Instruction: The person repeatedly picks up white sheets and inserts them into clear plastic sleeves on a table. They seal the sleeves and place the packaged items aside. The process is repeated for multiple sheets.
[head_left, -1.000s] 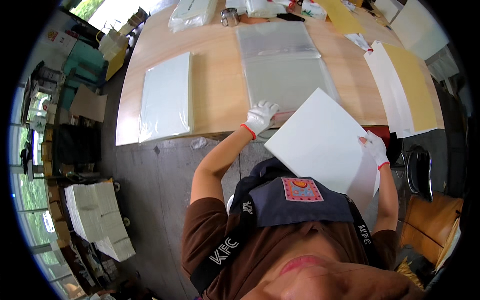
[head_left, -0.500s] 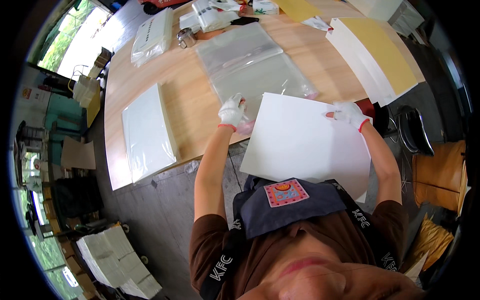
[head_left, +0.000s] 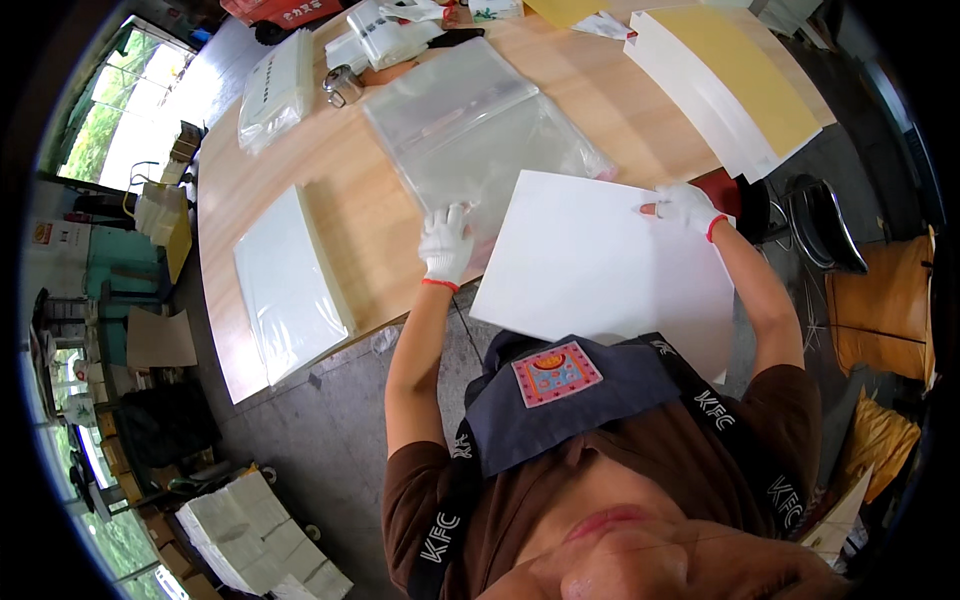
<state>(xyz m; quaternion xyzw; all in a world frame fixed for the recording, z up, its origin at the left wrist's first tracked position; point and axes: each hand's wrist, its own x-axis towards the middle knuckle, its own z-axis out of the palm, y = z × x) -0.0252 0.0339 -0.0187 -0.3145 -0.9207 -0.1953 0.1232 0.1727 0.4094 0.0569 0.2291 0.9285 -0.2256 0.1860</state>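
Both my hands wear white knit gloves with red cuffs. My left hand (head_left: 446,243) rests back-up at the near edge of a pile of clear plastic bags (head_left: 465,135), its fingers stretched over the film. A large white sheet (head_left: 600,265), possibly more than one, slants from the table's edge toward my body. Its far right corner is in my right hand (head_left: 685,208), thumb on top and fingers underneath, mostly hidden. The sheet's upper left corner overlaps the bags.
A plastic-wrapped white stack (head_left: 290,280) lies on the table's left. Farther back are a packaged bundle (head_left: 275,90), a metal cup-like object (head_left: 342,86) and a dark-handled tool (head_left: 456,38). White and tan boards (head_left: 725,85) lie at right, near a black chair (head_left: 822,225).
My left hand has gone from closed fingers at the bags' lifted near edge to lying flatter with fingers extended. My right hand keeps its hold on the sheet. The view has shifted slightly.
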